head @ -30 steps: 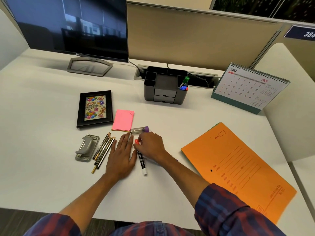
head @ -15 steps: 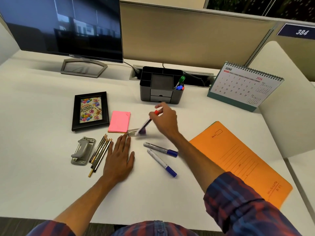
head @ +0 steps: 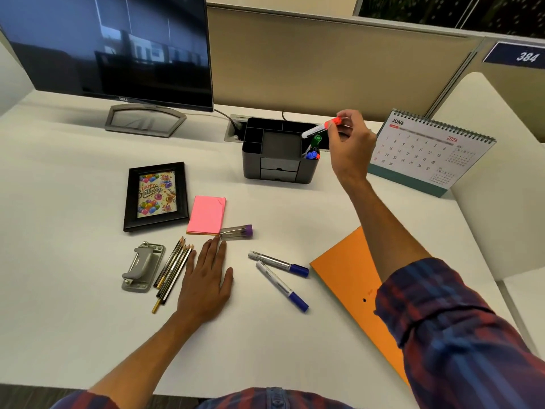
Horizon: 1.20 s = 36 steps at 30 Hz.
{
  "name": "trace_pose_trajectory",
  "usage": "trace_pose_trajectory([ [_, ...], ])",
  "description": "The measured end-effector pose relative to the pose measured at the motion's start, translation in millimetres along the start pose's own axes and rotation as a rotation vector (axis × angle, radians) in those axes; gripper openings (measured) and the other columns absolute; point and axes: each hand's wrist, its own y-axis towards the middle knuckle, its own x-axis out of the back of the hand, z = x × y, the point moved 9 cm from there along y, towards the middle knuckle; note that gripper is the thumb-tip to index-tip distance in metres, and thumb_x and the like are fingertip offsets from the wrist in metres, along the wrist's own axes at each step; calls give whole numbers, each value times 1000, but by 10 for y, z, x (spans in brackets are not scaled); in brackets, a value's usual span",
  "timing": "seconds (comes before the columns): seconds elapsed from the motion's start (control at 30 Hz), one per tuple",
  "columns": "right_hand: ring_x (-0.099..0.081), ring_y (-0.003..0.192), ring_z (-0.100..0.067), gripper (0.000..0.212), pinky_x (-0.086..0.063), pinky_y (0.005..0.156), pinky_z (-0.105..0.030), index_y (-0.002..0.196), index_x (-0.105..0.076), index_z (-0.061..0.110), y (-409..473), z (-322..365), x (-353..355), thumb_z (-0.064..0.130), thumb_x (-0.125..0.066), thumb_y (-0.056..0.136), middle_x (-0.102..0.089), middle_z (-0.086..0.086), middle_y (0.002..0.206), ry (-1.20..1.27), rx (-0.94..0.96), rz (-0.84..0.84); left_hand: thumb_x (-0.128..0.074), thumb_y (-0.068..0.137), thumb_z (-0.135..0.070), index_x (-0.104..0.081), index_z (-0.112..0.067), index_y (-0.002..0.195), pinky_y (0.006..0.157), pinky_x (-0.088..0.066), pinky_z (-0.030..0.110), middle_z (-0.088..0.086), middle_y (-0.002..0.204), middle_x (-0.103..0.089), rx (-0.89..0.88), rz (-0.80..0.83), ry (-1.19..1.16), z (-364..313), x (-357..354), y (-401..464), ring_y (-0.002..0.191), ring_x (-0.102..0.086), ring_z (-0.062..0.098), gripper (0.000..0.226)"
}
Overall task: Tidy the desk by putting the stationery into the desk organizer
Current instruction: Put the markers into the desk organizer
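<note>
Nearest, the left hand [head: 205,278] lies flat on the white desk [head: 73,320], fingers straight and close together, holding nothing; its fingertips almost reach a small clear tube with a purple cap [head: 236,232]. Just left of it sit a bundle of pencils [head: 172,271] and a grey hole punch [head: 142,267]. To its right, two blue-capped markers [head: 280,274] lie near each other on the desk, with an orange folder [head: 351,278] beyond them.

Further back lie a pink sticky-note pad [head: 206,214] and a framed card [head: 156,196].

Farthest, the right hand [head: 349,143] pinches a red-capped marker [head: 321,129] near its capped end, thumb and fingertips clamped on it. The marker tilts down over the right-hand compartment of the black desk organizer [head: 278,160], where other markers already stand.

A marker like this looks light, stiff and smooth, so a pinch near the cap should steer it well. The remaining markers are probably best taken mid-barrel; the pencils may roll apart unless gathered together.
</note>
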Motion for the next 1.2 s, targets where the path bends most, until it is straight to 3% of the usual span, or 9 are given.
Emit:
trace_pose_trajectory([
  [0.1,-69,78,-12,20,-57,73,-25,104,-60,14,86,-40,-79,25,-67,90,-72,1,88,-113,66,30,-22,96,-43,-17,-16,155,120,-4,40,3,162,-15,5,0,2,0,7,0,150,-10,16,65],
  [0.2,-66,78,-13,21,-53,75,-21,104,-59,12,76,-97,-234,25,-67,91,-72,-3,90,-234,93,96,-23,96,-43,-17,-16,155,120,-2,39,2,162,-15,7,4,4,-4,8,2,150,-10,16,65],
  [0.4,-67,83,-19,16,-56,77,-30,103,-64,11,-27,-275,-531,24,-64,93,-72,-7,93,-316,79,253,-23,97,-43,-14,-17,156,121,2,35,1,163,-13,11,7,8,0,8,-4,150,-7,14,65],
  [0.47,-67,88,-22,21,-55,77,-33,102,-71,11,-78,-338,-630,26,-59,95,-72,-6,99,-392,92,338,-23,97,-43,-14,-17,156,120,4,35,1,163,-13,10,8,6,-1,10,-3,150,-7,14,65],
  [0.57,-62,100,-20,28,-47,75,-28,108,-73,10,-159,-410,-729,28,-54,98,-67,-5,115,-474,106,443,-23,97,-43,-14,-17,156,120,4,34,1,163,-12,10,7,-5,-3,14,-1,150,-6,14,65],
  [0.73,-55,110,-21,31,-49,81,-30,117,-68,9,-235,-381,-643,28,-59,94,-64,-7,120,-444,138,380,-22,97,-44,-14,-17,156,121,1,37,1,163,-10,6,2,-10,-9,16,0,150,-6,15,65],
  [0.93,-60,95,-21,22,-51,74,-29,106,-70,7,-471,-277,-542,20,-59,92,-68,-7,106,-320,191,342,-23,96,-43,-15,-17,156,120,-3,40,2,163,-13,7,7,-10,1,1,4,150,-8,15,65],
  [1.03,-62,83,-18,16,-47,70,-25,96,-71,8,-832,-221,-571,17,-59,90,-70,-5,97,-245,227,433,-23,96,-44,-16,-16,155,120,-3,40,3,162,-15,6,2,-15,2,5,1,150,-10,16,65],
  [1.2,-64,86,-19,15,-46,76,-29,97,-73,14,-1569,-342,-709,20,-62,89,-70,0,102,-250,160,674,-19,96,-45,-15,-16,156,121,-5,42,3,163,-13,2,3,-12,-9,5,-1,150,-7,16,66],
])
